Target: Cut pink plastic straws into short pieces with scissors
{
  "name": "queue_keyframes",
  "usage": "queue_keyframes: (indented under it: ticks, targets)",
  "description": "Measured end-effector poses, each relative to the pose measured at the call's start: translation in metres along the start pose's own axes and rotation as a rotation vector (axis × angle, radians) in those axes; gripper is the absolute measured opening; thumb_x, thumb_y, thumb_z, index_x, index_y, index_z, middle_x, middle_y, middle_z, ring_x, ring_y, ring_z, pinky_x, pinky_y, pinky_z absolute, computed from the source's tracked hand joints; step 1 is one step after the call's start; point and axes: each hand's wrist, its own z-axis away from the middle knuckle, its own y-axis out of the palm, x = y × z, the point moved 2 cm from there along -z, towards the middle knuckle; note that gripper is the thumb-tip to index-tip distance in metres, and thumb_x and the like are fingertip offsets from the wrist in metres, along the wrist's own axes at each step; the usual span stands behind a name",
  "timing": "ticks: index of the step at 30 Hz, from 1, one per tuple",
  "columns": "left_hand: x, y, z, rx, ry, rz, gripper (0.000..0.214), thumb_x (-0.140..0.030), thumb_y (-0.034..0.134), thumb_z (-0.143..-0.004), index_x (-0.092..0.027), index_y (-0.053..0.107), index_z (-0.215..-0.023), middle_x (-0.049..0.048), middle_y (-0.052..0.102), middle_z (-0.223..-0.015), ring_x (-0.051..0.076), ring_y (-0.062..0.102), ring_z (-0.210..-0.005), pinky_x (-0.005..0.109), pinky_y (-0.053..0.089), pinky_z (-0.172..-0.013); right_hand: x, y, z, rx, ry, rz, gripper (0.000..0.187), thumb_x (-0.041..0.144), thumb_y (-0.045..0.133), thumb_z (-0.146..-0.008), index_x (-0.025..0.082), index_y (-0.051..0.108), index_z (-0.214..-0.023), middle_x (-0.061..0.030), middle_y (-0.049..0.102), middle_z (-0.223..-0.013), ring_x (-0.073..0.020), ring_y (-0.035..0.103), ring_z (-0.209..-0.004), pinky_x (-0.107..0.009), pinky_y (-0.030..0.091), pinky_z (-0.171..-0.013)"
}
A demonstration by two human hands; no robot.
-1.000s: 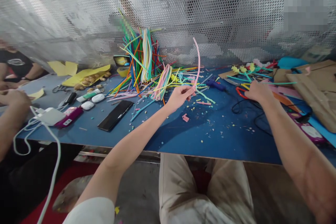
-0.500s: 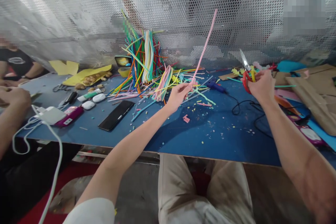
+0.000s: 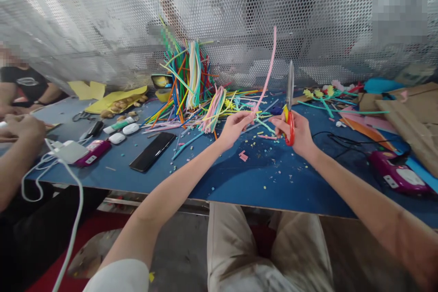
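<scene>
Between the fingertips of my left hand [image 3: 236,128] is the lower end of a long pink pipe cleaner [image 3: 270,64], which rises upright and leans slightly right. My right hand [image 3: 298,133] is closed on scissors [image 3: 290,91] with red and yellow handles, their blades together and pointing up. The scissors are a short way right of the pipe cleaner, apart from it. Below the hands, small pink pieces [image 3: 243,156] and scattered colored bits lie on the blue table [image 3: 236,187]. A bundle of pastel pipe cleaners [image 3: 214,112] lies just left of my left hand.
Many colored pipe cleaners [image 3: 193,73] stand against the perforated metal screen [image 3: 239,18]. A black phone [image 3: 152,151] and a purple power strip [image 3: 94,153] with white cables lie to the left, near another person's hand [image 3: 25,127]. Cardboard [image 3: 410,127] and a purple device [image 3: 398,173] are at right.
My right hand has brought the scissors leftward from the right side, close to my left hand, and the blades now point straight up. The pink pipe cleaner's tip has dipped a little and shifted left.
</scene>
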Motion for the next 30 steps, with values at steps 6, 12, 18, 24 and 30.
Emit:
queue_keyframes:
  ticks: [6, 12, 18, 24, 30]
  targets:
    - [0.003, 0.015, 0.008, 0.232, -0.086, -0.177, 0.04, -0.052, 0.064, -0.085, -0.013, 0.073, -0.091, 0.004, 0.068, -0.078, 0.008, 0.045, -0.058, 0.023, 0.033, -0.055, -0.008, 0.015, 0.003, -0.029, -0.114, -0.107, 0.036, 0.035, 0.078, -0.074, 0.023, 0.045, -0.082, -0.0035, 0.07, -0.099, -0.019, 0.068, -0.085, -0.038, 0.056, -0.082]
    - [0.005, 0.018, 0.009, 0.301, -0.105, -0.184, 0.037, -0.046, 0.062, -0.086, -0.012, 0.075, -0.091, 0.0067, 0.071, -0.082, 0.01, 0.05, -0.063, 0.024, 0.038, -0.06, -0.011, 0.011, 0.002, -0.081, -0.142, -0.02, 0.033, 0.034, 0.077, -0.074, 0.023, 0.047, -0.081, -0.0011, 0.067, -0.087, -0.0198, 0.069, -0.082, -0.038, 0.056, -0.08]
    - [0.001, 0.016, 0.008, 0.312, -0.116, -0.212, 0.038, -0.045, 0.058, -0.089, -0.012, 0.077, -0.089, 0.008, 0.073, -0.085, 0.009, 0.049, -0.06, 0.024, 0.038, -0.059, -0.009, 0.01, 0.003, -0.07, -0.136, 0.025, 0.029, 0.034, 0.075, -0.075, 0.022, 0.049, -0.082, -0.0026, 0.068, -0.088, -0.0195, 0.068, -0.08, -0.038, 0.056, -0.077]
    - [-0.001, 0.02, 0.008, 0.319, -0.087, -0.175, 0.043, -0.051, 0.06, -0.088, -0.012, 0.076, -0.095, 0.0099, 0.075, -0.086, 0.009, 0.052, -0.058, 0.023, 0.041, -0.057, -0.01, 0.01, 0.003, -0.064, -0.154, 0.061, 0.026, 0.032, 0.072, -0.077, 0.022, 0.048, -0.083, -0.0026, 0.067, -0.09, -0.0185, 0.066, -0.081, -0.037, 0.055, -0.077]
    - [0.001, 0.019, 0.008, 0.338, -0.101, -0.188, 0.044, -0.052, 0.063, -0.087, -0.011, 0.075, -0.098, 0.0115, 0.075, -0.091, 0.01, 0.055, -0.061, 0.023, 0.044, -0.059, -0.009, 0.011, 0.003, -0.079, -0.145, 0.056, 0.028, 0.033, 0.072, -0.076, 0.023, 0.047, -0.083, -0.0029, 0.066, -0.089, -0.0194, 0.067, -0.08, -0.039, 0.056, -0.077]
